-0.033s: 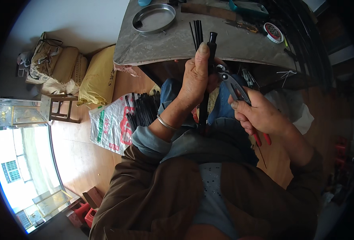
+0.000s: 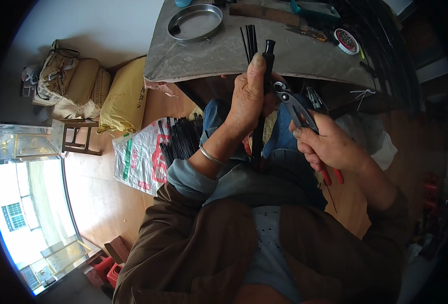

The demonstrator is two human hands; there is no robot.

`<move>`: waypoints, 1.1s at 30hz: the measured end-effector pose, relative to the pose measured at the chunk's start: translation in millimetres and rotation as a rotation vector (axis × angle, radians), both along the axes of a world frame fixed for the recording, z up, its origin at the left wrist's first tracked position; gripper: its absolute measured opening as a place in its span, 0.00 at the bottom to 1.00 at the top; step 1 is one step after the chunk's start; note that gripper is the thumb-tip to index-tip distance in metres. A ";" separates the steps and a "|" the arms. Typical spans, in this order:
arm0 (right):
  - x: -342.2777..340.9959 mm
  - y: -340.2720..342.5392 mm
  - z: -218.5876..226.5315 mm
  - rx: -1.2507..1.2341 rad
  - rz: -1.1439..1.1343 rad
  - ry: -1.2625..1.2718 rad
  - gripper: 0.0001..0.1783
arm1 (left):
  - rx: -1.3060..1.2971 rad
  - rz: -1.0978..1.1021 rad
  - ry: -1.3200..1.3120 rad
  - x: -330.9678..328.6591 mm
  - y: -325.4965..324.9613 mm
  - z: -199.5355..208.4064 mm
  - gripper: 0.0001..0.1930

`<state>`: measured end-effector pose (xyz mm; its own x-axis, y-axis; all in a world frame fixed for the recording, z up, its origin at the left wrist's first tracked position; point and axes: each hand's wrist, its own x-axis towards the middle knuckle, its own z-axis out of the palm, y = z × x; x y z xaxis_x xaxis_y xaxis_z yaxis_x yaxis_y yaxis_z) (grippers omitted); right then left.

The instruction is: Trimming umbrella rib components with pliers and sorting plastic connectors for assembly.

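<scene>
My left hand (image 2: 247, 99) is closed round a long black rod (image 2: 269, 55), its thumb pointing up alongside. The rod's narrower tip rises above the table's near edge, and its lower part runs down between my knees. My right hand (image 2: 329, 139) grips a pair of pliers (image 2: 299, 110) with grey jaws and red handles. The pliers' head is beside the rod, close to my left fingers; whether it bites on anything there is hidden. Below the red handles a thin dark wire (image 2: 331, 197) sticks out; what holds it I cannot make out.
Several thin black rods (image 2: 251, 40) lie on the grey table (image 2: 183, 63) ahead, near a round metal tray (image 2: 196, 38). Farther right are a knife (image 2: 310, 33) and a round tin (image 2: 346, 41). Left of my legs, black rods (image 2: 181, 139) lie on a printed sack (image 2: 138, 159). A wooden stool (image 2: 82, 137) stands beyond.
</scene>
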<state>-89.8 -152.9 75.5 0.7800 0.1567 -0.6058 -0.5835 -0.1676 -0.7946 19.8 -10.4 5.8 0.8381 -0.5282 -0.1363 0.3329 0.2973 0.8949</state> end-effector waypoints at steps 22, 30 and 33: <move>0.6 -3.4 20.5 -0.285 0.093 0.025 0.08 | 0.095 0.133 -0.225 -15.5 -5.8 4.5 0.31; 5.9 1.6 6.1 -0.228 0.092 -0.006 0.09 | 0.067 0.055 -0.070 -6.6 4.0 6.9 0.34; 6.6 -0.7 3.8 -0.225 0.101 -0.007 0.09 | 0.079 0.052 -0.125 -4.1 5.2 3.6 0.36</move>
